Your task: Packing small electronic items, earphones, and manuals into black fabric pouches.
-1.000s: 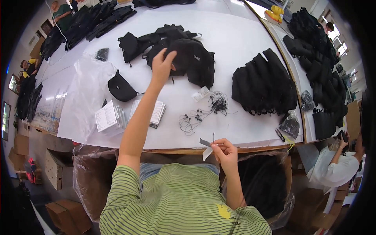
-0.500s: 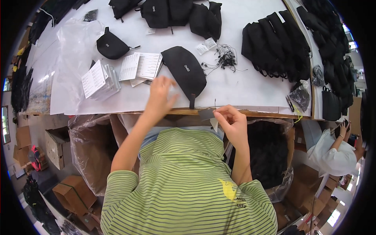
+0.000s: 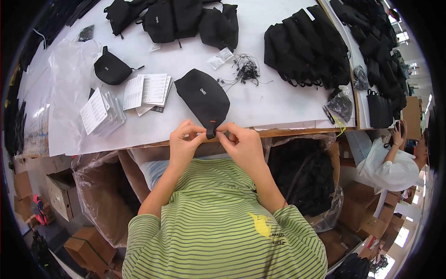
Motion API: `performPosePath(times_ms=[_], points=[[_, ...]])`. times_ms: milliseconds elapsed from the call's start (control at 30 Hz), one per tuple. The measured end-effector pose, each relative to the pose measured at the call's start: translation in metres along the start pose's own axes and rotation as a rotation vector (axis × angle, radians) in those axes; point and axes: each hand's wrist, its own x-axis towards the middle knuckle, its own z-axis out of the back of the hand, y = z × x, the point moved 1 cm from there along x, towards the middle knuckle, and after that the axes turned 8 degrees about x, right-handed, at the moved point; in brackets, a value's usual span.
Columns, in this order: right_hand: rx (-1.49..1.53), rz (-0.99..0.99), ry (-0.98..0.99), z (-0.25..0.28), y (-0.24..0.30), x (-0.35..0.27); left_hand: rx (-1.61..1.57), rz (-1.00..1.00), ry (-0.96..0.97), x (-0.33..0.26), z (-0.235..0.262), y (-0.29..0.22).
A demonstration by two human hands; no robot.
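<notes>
A large black half-round pouch (image 3: 203, 95) lies on the white tabletop, its small strap loop (image 3: 211, 130) pointing toward me at the table edge. My left hand (image 3: 186, 143) pinches at the left side of this loop, fingertips closed. From the other side my right hand (image 3: 242, 145) pinches at it too, thumb and forefinger together. The dark hang tag cannot be made out now. Left of the pouch lie fanned printed cards (image 3: 155, 89) and a stack of folded leaflets (image 3: 100, 111). A tangle of black tag strings (image 3: 246, 69) rests beyond the pouch's right side.
A smaller black pouch (image 3: 111, 68) and clear plastic sheeting (image 3: 69, 88) lie at left. Black pouches (image 3: 172, 21) and a row of black bags (image 3: 304, 51) fill the far side. Plastic-lined boxes (image 3: 100, 195) stand below the table edge. Another person (image 3: 390, 160) is at far right.
My left hand has come down from near the cards to the pouch's loop. My right hand, which held a dark hang tag with a string, has moved left to the same loop.
</notes>
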Motion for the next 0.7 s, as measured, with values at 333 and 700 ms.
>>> performPosePath(times_ms=[333, 700], points=[[0.026, 0.255, 0.015, -0.013, 0.002, 0.000, -0.096, 0.083, 0.022, -0.010, 0.015, -0.012], [1.147, -0.140, 0.264, 0.021, -0.005, 0.009, -0.699, 0.104, -0.055, -0.015, 0.050, -0.035]])
